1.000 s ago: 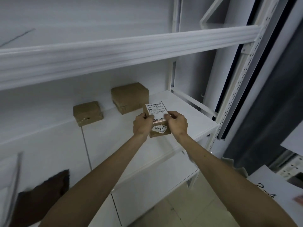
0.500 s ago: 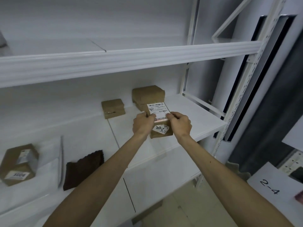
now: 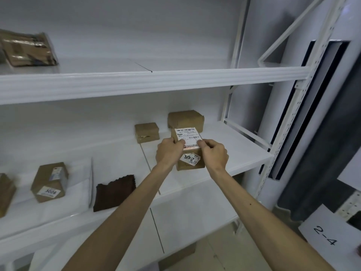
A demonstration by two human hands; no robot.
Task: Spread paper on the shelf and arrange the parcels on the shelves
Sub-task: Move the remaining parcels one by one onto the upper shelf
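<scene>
Both hands hold a small brown labelled parcel (image 3: 188,137) over the right part of the middle shelf (image 3: 240,151), near its front edge. The left hand (image 3: 168,152) grips its left side and the right hand (image 3: 214,154) its right side, fingers curled round it and thumbs pressed on the white shipping label on top. A second sticker shows on the face nearest the camera. Whether its base touches the shelf cannot be told.

The middle shelf holds several other things. At 10 o'clock from the held parcel sits a small plain box (image 3: 146,132); at 12 o'clock, just behind it, a larger plain box (image 3: 185,119), both against the back wall. Towards 8 o'clock lies a dark brown cloth (image 3: 115,192), and further left a numbered box (image 3: 49,181) stands on a white paper sheet (image 3: 78,194). Another brown box (image 3: 5,194) is cut off at the view's 9 o'clock edge.

The upper shelf (image 3: 175,79) carries a flat brown packet (image 3: 27,48) at the view's 10 o'clock. A sign reading "2-4" (image 3: 326,235) sits at 4 o'clock.
</scene>
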